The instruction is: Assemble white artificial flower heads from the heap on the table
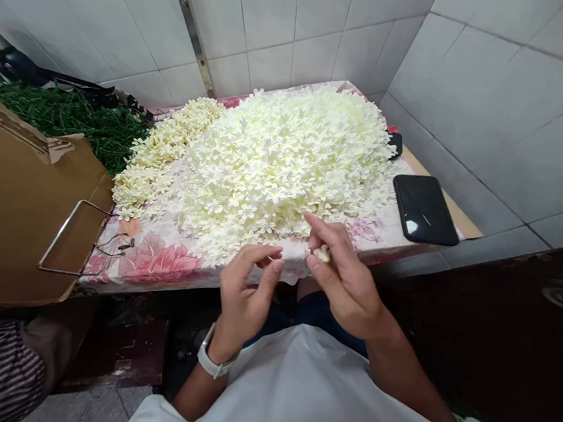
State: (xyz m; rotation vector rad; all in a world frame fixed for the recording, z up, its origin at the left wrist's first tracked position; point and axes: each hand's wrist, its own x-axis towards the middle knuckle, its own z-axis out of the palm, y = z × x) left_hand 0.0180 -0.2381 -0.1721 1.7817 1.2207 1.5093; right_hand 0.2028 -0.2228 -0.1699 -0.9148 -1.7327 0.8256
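Observation:
A large heap of cream-white artificial flowers [276, 164] covers most of a floral-print cloth [159, 264] on a low table. A looser strand of the same flowers [164, 149] lies to the heap's left. My right hand [343, 278] pinches a small cream flower [322, 254] between thumb and fingers, just in front of the heap. My left hand [248, 302], with a white watch [210, 353] on its wrist, is raised next to it. Its thumb and forefinger nearly meet, and whether they hold something tiny is hidden.
A black smartphone [425, 209] lies at the table's right edge. A cardboard sheet [18, 192] with a wire handle leans at left, before a pile of green leaves [65, 119]. White tiles rise behind. A striped sleeve [7, 374] shows at lower left.

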